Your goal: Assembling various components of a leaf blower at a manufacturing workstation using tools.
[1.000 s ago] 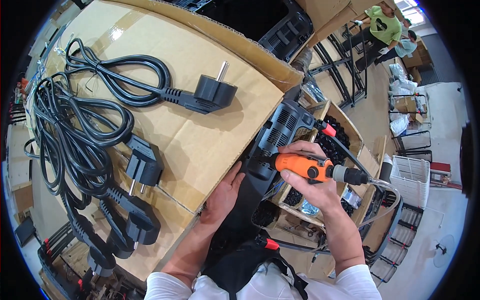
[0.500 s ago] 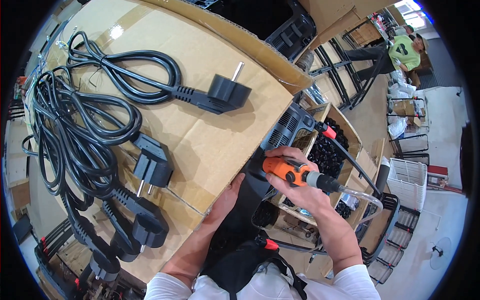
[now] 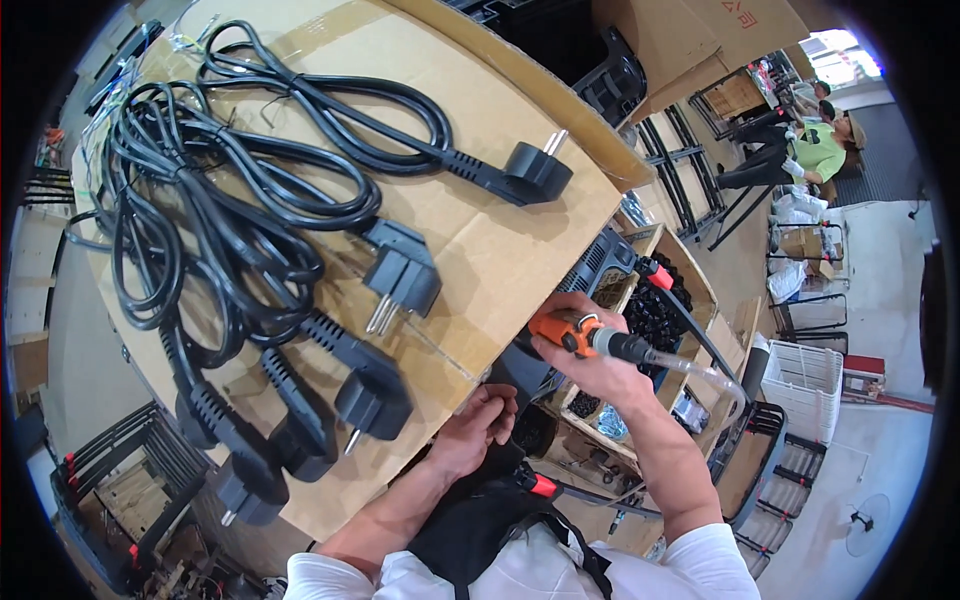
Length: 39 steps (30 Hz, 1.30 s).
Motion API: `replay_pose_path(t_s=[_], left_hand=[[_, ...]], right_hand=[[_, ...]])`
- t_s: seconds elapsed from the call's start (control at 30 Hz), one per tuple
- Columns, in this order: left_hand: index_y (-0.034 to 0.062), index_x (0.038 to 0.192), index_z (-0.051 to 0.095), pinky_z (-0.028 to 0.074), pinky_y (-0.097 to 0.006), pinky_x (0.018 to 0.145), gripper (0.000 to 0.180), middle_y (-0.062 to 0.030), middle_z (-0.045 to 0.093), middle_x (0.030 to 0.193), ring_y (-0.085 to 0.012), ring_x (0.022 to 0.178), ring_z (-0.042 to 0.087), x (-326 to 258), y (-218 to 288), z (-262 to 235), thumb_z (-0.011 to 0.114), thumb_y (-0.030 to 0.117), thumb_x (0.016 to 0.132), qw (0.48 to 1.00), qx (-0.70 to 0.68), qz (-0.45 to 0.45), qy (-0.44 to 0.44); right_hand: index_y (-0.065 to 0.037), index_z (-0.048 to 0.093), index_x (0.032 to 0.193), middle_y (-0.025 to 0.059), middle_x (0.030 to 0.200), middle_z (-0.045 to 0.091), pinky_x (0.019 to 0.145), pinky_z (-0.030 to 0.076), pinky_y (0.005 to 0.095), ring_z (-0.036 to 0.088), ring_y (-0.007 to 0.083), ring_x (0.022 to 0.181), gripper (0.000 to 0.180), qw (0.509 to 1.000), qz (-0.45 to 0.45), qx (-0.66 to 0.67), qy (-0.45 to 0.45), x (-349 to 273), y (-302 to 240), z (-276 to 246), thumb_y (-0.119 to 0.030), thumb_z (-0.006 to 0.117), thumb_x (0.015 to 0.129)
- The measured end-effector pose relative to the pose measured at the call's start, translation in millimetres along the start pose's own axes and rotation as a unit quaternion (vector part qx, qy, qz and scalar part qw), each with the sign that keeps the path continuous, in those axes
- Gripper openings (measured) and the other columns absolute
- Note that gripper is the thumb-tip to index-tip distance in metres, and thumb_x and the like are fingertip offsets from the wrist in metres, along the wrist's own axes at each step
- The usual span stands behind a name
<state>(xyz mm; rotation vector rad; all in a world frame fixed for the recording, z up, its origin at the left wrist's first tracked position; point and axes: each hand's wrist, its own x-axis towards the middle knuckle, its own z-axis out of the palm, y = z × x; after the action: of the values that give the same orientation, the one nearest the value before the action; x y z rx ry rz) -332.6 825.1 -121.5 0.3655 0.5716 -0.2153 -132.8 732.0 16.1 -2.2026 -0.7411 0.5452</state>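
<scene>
One orange tool (image 3: 562, 331), within right grip (image 3: 603, 376)

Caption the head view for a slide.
Right hand gripping an orange tool beside cardboard spread with coiled black power cables, the left hand curled near the cardboard's edge.

The window (image 3: 846, 58) glares white, soft shadows mark the bright cardboard (image 3: 515, 240), and fisheye distortion bends edges.

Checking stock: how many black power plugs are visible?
5 clear: the rightmost plug, one below-left of it, three clustered further down-left; more may be hidden.
</scene>
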Motion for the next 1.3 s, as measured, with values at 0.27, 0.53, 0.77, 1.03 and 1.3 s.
replay_pose_path(t_s=[0.27,0.53,0.77,1.03,1.3], left_hand=[[0.004,0.13,0.065,0.049,-0.026,0.064,0.031,-0.0053,0.072,0.102,-0.0113,0.079,0.064,2.1,-9.6,-7.4,0.059,0.028,0.113,0.997,0.061,0.01,-0.052],[0.0059,0.112,0.067,0.051,-0.025,0.066,0.023,-0.0047,0.073,0.1,-0.0121,0.078,0.064,2.0,-17.3,-8.4,0.064,0.029,0.11,0.995,0.071,0.0,-0.064],[0.0062,0.113,0.068,0.055,-0.027,0.068,0.021,-0.0045,0.073,0.1,-0.0133,0.081,0.069,-19.7,-40.4,21.5,0.062,0.026,0.11,0.996,0.074,-0.04,-0.035],[0.0061,0.119,0.068,0.055,-0.025,0.063,0.02,-0.0024,0.069,0.089,-0.0115,0.076,0.069,-49.5,-94.4,21.4,0.065,0.023,0.109,0.992,0.108,0.019,-0.063],[0.0023,0.124,0.066,0.058,-0.028,0.077,0.025,-0.0023,0.069,0.096,-0.0147,0.083,0.067,-87.6,-144.3,6.7,0.063,0.022,0.11,0.998,0.046,-0.03,-0.02]], right_hand=[[-0.005,0.066,0.129,0.0114,0.118,0.076,0.094,0.06,0.0345,0.076,0.0224,0.104,0.047,0.999,0.022,0.029,0.028,-7.9,11.7,2.9,-0.013,0.084,0.086],[-0.004,0.056,0.135,0.0167,0.134,0.07,0.109,0.054,0.0401,0.067,0.0252,0.126,0.053,0.956,0.025,0.261,0.135,-96.2,-2.7,-6.0,-0.003,0.082,0.09],[-0.002,0.055,0.135,0.0175,0.133,0.07,0.109,0.054,0.0407,0.067,0.0242,0.124,0.052,0.915,0.01,0.349,0.202,-194.3,12.8,-8.9,0.0,0.081,0.09],[-0.003,0.055,0.135,0.0185,0.132,0.071,0.108,0.055,0.0407,0.068,0.0248,0.123,0.052,0.905,-0.005,0.369,0.214,-283.7,43.9,-1.4,0.001,0.081,0.09],[-0.003,0.054,0.134,0.0219,0.129,0.071,0.109,0.055,0.0435,0.069,0.0279,0.122,0.052,0.912,-0.01,0.362,0.193,-332.3,51.4,18.9,0.001,0.078,0.089]])
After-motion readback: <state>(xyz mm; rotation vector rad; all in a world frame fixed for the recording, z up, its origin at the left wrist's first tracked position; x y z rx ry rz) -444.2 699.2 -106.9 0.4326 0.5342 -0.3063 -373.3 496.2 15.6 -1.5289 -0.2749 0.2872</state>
